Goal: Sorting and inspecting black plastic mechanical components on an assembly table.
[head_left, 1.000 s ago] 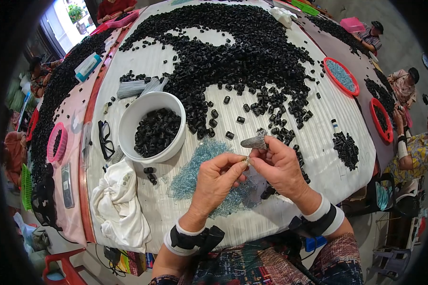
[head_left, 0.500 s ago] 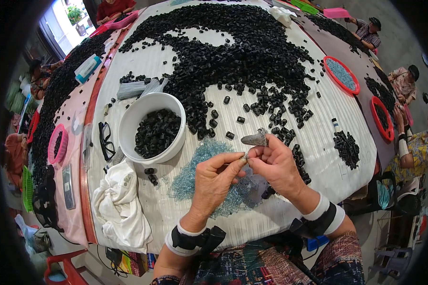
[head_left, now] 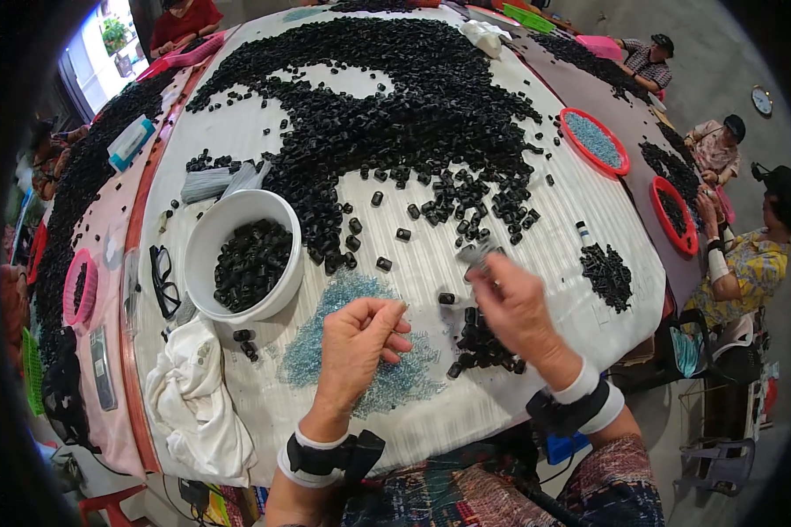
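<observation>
My left hand (head_left: 360, 347) hovers over a heap of small pale blue translucent pieces (head_left: 321, 338). Its thumb and forefinger are pressed together; anything between them is too small to make out. Smeared by motion, my right hand (head_left: 514, 303) is apart from it, above a small pile of black cylindrical parts (head_left: 479, 342). A grey finger sleeve (head_left: 477, 255) covers one of its fingertips; whether it grips anything cannot be seen. A single black part (head_left: 446, 299) shows just left of that hand.
A white bucket (head_left: 297, 250) of black parts stands left, with eyeglasses (head_left: 163, 281) and a white cloth (head_left: 193, 395) nearby. A large mound of black parts (head_left: 395, 114) spreads across the far table. Red basins (head_left: 622, 167) and other people (head_left: 747, 237) are along the right.
My hands, fingertips together before, have come apart; the right one has moved away to the right and is blurred. The whole view has shifted, so the table things sit further left.
</observation>
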`<state>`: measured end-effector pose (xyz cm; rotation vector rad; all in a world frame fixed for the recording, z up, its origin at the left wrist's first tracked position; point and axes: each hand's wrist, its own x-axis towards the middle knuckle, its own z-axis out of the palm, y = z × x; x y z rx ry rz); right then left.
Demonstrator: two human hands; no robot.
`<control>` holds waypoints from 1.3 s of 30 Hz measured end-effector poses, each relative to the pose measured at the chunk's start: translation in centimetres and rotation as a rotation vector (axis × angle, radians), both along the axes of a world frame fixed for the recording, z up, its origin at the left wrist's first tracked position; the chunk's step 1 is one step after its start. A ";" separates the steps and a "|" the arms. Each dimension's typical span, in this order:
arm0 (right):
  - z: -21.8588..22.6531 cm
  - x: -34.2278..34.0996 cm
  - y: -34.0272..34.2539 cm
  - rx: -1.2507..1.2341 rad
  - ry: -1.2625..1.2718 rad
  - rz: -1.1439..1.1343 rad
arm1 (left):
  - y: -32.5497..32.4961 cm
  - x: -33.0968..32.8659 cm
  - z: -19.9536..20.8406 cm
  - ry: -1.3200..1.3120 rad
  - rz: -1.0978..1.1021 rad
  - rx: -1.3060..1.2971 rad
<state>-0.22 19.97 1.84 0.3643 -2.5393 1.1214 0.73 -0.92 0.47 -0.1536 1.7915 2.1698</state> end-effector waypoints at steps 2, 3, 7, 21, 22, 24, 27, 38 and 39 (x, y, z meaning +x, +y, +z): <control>1.4 -0.8 1.6 -0.005 -0.023 -0.111 | 0.0 0.0 0.3 0.020 0.012 0.032; 0.8 -1.5 2.8 0.027 -0.008 -0.123 | 0.2 0.0 0.1 0.018 0.003 0.038; -0.8 -3.8 3.9 0.129 0.023 -0.067 | 0.4 0.1 0.4 0.074 0.017 0.073; -3.1 -5.1 1.6 0.543 0.161 -0.108 | 0.1 0.1 0.5 0.066 -0.031 0.153; -3.0 -5.1 1.5 0.542 0.162 -0.107 | 0.1 0.1 0.5 0.071 -0.026 0.140; -2.7 -5.3 1.1 0.505 0.142 -0.095 | 0.0 0.1 0.6 0.077 -0.022 0.125; -2.8 -6.0 0.2 0.567 0.075 -0.124 | 0.0 0.0 0.5 0.058 -0.028 0.148; 0.4 -1.7 -2.2 0.168 0.247 0.257 | 0.3 0.1 0.3 0.022 -0.008 0.194; 1.1 -1.1 -2.7 0.182 0.281 0.314 | 0.3 0.0 0.2 0.020 -0.012 0.195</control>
